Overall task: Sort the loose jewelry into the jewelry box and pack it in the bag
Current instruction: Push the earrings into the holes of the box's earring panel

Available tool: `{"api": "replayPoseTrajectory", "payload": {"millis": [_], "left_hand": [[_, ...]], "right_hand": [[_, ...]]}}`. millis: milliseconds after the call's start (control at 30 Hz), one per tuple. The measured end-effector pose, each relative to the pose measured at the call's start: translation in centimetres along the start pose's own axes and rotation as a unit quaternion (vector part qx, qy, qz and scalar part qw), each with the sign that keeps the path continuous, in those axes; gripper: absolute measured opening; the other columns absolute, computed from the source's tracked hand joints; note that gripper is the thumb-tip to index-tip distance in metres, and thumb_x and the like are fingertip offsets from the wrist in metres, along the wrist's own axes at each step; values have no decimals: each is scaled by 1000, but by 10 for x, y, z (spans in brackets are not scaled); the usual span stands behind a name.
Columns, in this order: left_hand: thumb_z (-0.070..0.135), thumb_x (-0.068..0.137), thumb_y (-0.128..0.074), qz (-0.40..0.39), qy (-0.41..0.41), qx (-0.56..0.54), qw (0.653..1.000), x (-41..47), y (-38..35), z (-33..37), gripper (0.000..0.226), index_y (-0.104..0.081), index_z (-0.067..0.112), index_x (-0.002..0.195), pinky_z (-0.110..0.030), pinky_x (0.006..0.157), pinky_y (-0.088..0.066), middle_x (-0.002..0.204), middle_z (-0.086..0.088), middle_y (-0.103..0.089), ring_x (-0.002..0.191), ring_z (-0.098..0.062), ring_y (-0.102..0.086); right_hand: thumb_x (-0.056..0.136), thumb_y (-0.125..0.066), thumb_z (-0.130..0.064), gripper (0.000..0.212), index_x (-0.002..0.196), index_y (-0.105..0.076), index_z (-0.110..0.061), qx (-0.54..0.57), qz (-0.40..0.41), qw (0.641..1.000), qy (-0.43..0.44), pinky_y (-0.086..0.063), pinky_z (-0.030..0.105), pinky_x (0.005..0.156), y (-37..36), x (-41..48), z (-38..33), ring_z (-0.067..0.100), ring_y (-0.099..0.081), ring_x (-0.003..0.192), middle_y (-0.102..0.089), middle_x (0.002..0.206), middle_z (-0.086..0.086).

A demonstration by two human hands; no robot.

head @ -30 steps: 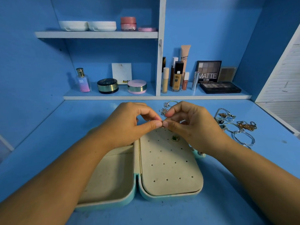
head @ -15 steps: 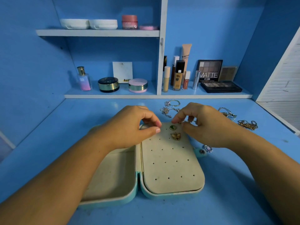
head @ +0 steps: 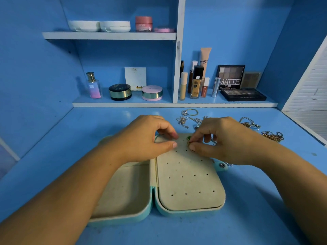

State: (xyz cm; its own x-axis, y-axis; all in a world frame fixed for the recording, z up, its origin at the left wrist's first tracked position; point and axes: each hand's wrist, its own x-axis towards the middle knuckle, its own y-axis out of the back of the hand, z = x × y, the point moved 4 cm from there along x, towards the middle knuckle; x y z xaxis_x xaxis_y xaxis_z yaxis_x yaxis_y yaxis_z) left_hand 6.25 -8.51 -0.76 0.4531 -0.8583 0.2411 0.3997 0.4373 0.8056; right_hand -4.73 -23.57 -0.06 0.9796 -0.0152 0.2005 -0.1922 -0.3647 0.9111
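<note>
- Your jewelry box lies open flat on the tabletop. Its perforated earring panel faces up on the right half.
- Done so far, as far as I can see: one green stud sits in the panel's top row. Most of the holes are bare.
- In hand: your right hand has a narrow grip. Its thumb and forefinger pinch a small gold earring against the panel, just below the green stud. I judge it is being seated and is not yet let go.
- Your left hand rests at the panel's far edge with its fingers curled. I cannot tell whether its grip holds anything.
- Left to do: the silver chains and rings lie loose beyond the box, and a gold chain lies further to the right.
- No bag shows, so closing the box and packing it are both ahead. You are early in the job.
</note>
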Motion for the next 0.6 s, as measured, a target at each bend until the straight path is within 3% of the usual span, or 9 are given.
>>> {"api": "replayPoseTrajectory", "payload": {"millis": [200,367,600], "left_hand": [[31,82,-75,1,-4,2,1000,0,0,2,12,-72,34,93,1,70,-36,94,16,-67,92,5,-59],[33,83,-73,34,-19,-21,999,1,3,3,10,-71,35,93,-2,71,-37,91,18,-66,92,2,-59],[32,85,-71,53,-9,-59,997,2,4,7,3,-72,30,84,-4,67,-38,83,15,-69,82,1,-61]], "right_hand": [[89,-62,-29,11,84,-69,-23,9,68,998,-4,-38,9,62,-6,3,-1,-1,-52,76,-56,78,-11],[92,-58,-29,13,86,-64,-18,69,108,991,-36,-36,6,57,-3,3,-8,-9,-50,63,-54,74,-9],[93,-55,-33,16,79,-58,-26,164,83,980,-75,-35,9,49,-6,2,-15,-2,-45,47,-49,53,-11]]}}
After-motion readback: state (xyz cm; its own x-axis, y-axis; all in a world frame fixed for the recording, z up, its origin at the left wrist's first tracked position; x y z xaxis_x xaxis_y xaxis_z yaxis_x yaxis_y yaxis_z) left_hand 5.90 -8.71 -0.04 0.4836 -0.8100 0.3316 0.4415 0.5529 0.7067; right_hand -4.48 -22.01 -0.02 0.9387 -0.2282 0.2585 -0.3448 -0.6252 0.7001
